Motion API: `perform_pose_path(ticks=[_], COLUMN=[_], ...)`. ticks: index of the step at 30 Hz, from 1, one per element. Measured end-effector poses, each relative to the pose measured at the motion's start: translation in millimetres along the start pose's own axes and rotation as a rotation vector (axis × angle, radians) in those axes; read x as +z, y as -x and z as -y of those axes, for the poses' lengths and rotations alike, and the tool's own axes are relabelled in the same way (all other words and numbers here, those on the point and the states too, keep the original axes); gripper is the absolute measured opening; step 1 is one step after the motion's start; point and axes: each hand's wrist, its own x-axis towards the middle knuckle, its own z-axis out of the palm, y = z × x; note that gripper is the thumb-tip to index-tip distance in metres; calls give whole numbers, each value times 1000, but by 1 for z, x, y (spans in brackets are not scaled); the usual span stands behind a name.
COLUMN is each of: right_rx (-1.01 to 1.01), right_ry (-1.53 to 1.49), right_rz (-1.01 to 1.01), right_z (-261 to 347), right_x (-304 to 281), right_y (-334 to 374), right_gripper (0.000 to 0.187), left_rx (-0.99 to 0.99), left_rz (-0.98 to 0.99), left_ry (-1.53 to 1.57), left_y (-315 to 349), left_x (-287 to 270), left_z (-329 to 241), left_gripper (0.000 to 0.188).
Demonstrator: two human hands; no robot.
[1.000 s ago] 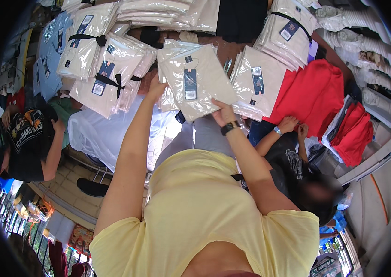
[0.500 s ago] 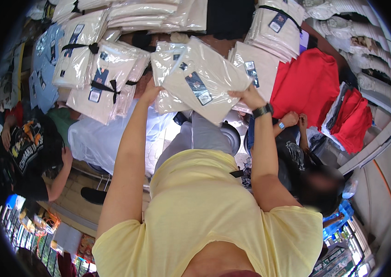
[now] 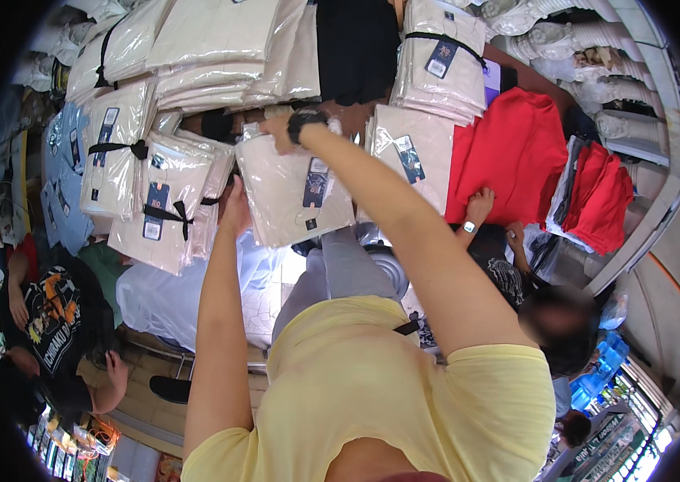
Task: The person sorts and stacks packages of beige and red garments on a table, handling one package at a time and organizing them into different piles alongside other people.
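Note:
A cream folded garment in a clear plastic bag [image 3: 275,189], with a dark blue hang tag, lies at the table's near edge, its front part over my lap. My left hand [image 3: 235,210] is closed at its left edge, beside a tied stack of similar bagged garments [image 3: 187,177]. Reaching across, my right hand [image 3: 282,132] grips the far edge, its thumb on top and its other fingers partly hidden. To the right lies another bagged cream garment [image 3: 388,128] with a blue tag.
More bagged cream stacks [image 3: 211,40] fill the table's back, next to black cloth [image 3: 356,48]. Red cloth [image 3: 500,161] lies right, touched by a co-worker's hand [image 3: 480,206]. Light blue garments [image 3: 65,161] lie far left. Another person [image 3: 59,321] sits at left.
The bagged garment has moved left, turned and come down at the table edge. My right hand has shifted from its right side to its far edge; my left hand has moved slightly left and nearer.

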Motion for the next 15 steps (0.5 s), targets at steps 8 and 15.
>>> perform_pose_path(ticks=[8, 15], right_rx=[95, 687], right_ry=[-19, -863], right_rz=[-932, -451], right_z=[7, -44], right_x=[80, 170], right_y=[-8, 72], right_gripper=[53, 91], left_rx=[293, 275], left_rz=[-245, -255], left_ry=[-594, -574], left_y=[-4, -2], left_x=[18, 23], left_z=[14, 14], left_gripper=[65, 61])
